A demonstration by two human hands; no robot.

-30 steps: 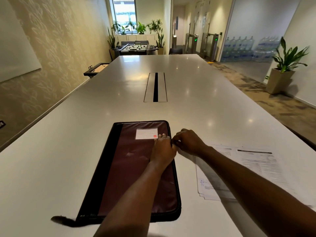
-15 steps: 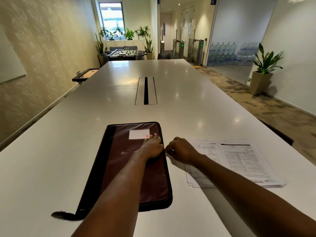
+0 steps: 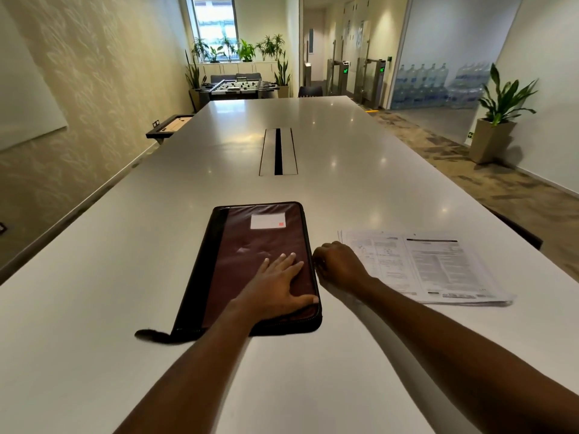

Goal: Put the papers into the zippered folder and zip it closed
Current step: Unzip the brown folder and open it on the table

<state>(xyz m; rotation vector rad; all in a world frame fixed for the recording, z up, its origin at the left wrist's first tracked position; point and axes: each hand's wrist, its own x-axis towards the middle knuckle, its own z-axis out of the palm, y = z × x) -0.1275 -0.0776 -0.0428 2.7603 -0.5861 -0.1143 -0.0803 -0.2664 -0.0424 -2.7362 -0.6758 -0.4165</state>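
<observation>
Lying flat near the front middle of a long white table (image 3: 94, 277), a maroon zippered folder (image 3: 250, 245) with black edging has a white label (image 3: 268, 221) at its far end. The left hand (image 3: 275, 286) rests palm-down on its near right part, fingers spread. The right hand (image 3: 336, 266) is curled into a loose fist touching the folder's right edge; whether it pinches the zipper pull cannot be told. Just right of it, printed papers (image 3: 423, 264) lie in a fanned stack.
</observation>
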